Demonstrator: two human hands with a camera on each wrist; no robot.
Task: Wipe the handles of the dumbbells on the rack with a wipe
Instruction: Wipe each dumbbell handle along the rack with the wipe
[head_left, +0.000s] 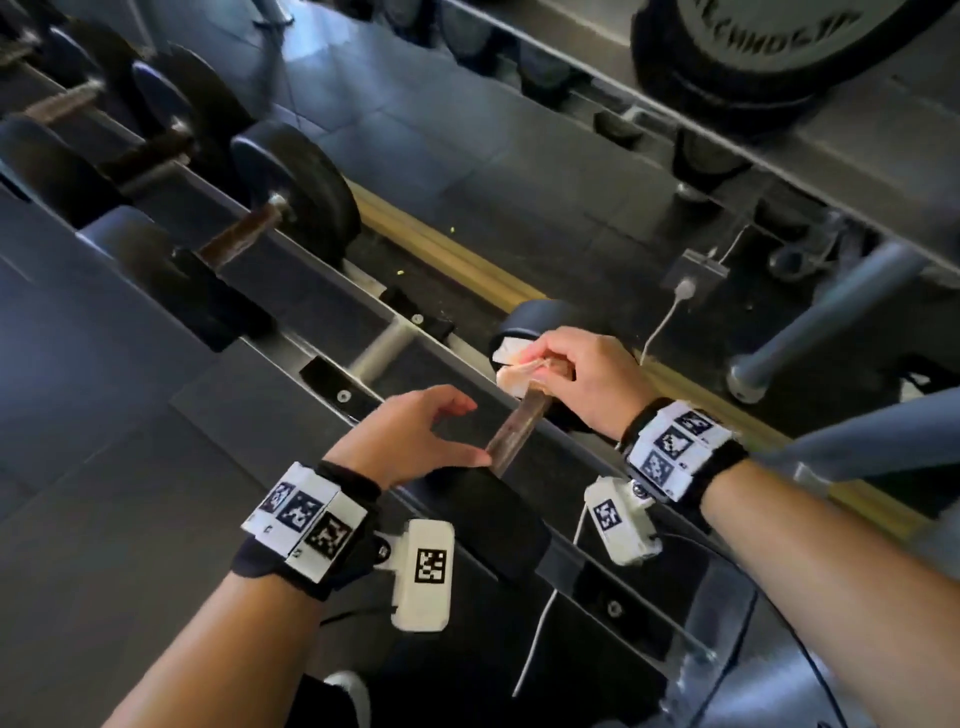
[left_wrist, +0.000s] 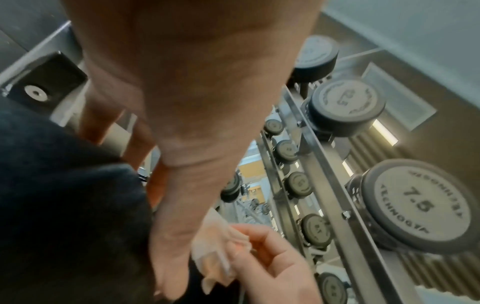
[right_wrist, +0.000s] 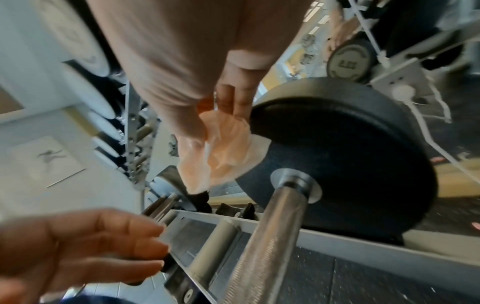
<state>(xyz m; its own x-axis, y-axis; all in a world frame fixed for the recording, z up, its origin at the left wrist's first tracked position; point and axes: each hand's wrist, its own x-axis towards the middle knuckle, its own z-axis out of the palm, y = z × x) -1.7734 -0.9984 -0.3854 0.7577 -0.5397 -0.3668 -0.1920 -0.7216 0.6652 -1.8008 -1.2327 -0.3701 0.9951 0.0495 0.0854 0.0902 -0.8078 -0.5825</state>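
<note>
- A crumpled white wipe (head_left: 511, 364), tinged pale orange in the wrist views, is pinched in the right grip (head_left: 582, 379), fingers and thumb being curled around it.
- The wipe is seen at the far end of a knurled steel dumbbell handle (head_left: 514, 431). In the right wrist view, the wipe (right_wrist: 223, 148) lies against the inner face of the round black weight head (right_wrist: 350, 164) and above the bar (right_wrist: 265, 246); whether the bar itself is touched cannot be told.
- The handle runs from the right grip toward the left grip (head_left: 415, 436), its near end meeting a second black head (head_left: 483, 514) below the left thumb.
- The left grip is spread, nothing being held: the fingers are loosely bent and the thumb is stretched toward the near end of the handle. Whether the thumb touches the steel or the near head cannot be told.
- The dumbbell is carried on a grey metal rack rail (head_left: 322, 306), which slants away up-left of both grips.
- Further along that rail, well apart from the left grip, another black dumbbell (head_left: 291, 187) with a brownish handle is seated, more being blurred beyond it.
- Beyond the right grip, a white cable (head_left: 660, 327) and a yellow floor strip (head_left: 441, 249) are seen.
- Marker-patterned white wristbands (head_left: 306, 514) are worn on both wrists.
- In the left wrist view, grey-faced dumbbell ends marked 7.5 (left_wrist: 418, 203) are stacked on a neighbouring rack.
</note>
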